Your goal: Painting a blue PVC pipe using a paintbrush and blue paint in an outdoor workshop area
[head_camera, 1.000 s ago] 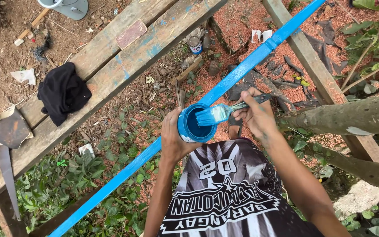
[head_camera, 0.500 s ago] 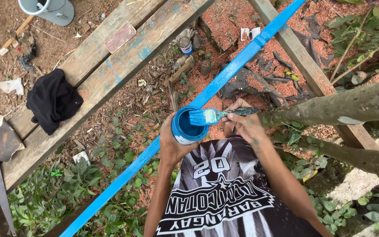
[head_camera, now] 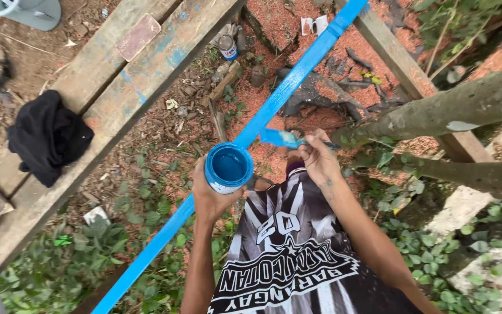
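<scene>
Can [head_camera: 228, 167]: blue paint inside, white wall.
Brush [head_camera: 280, 138]: blue bristles.
Rail [head_camera: 297, 78]: bright blue.
Shirt [head_camera: 297, 256]: black, white lettering.
Cloth [head_camera: 47, 136]: black.
Planks [head_camera: 129, 87]: weathered, blue smears.

Open blue paint can [head_camera: 229, 167] upright; blue-loaded brush [head_camera: 283, 138] beside it.

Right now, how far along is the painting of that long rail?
The long rail looks blue along its whole visible top face, from upper right to lower left, so that coat seems largely on. In hand: the left hand holds the open paint can, and the right hand holds a loaded brush beside the rail. Its underside cannot be seen. The wide planks carry only blue smears.
</scene>
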